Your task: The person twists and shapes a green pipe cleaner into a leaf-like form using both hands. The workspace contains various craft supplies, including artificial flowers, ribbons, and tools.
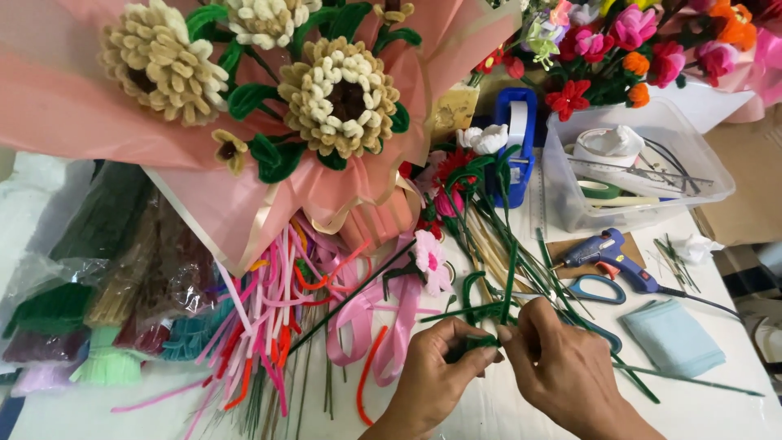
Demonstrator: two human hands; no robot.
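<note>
Seen from the head camera, both hands meet at the near edge of a white table. The left hand pinches a dark green pipe cleaner between thumb and fingertips, its fingers curled narrow around the fuzzy twist. The right hand closes on the same green piece from the right, its thumb and forefinger pressed to it just beside the left hand's fingertips. The green piece loops up and away from the hands toward a bundle of green stems lying at mid-table. To the left of the hands lies a loose heap of pink, red and orange pipe cleaners, with a pink ribbon beside it and bagged pipe cleaners further left. At far left stands a bouquet of cream pipe-cleaner flowers in pink wrap. To the right of the hands lie blue-handled scissors, a blue glue gun and a folded pale blue cloth. Farther off are a clear plastic bin and a blue tape dispenser.
</note>
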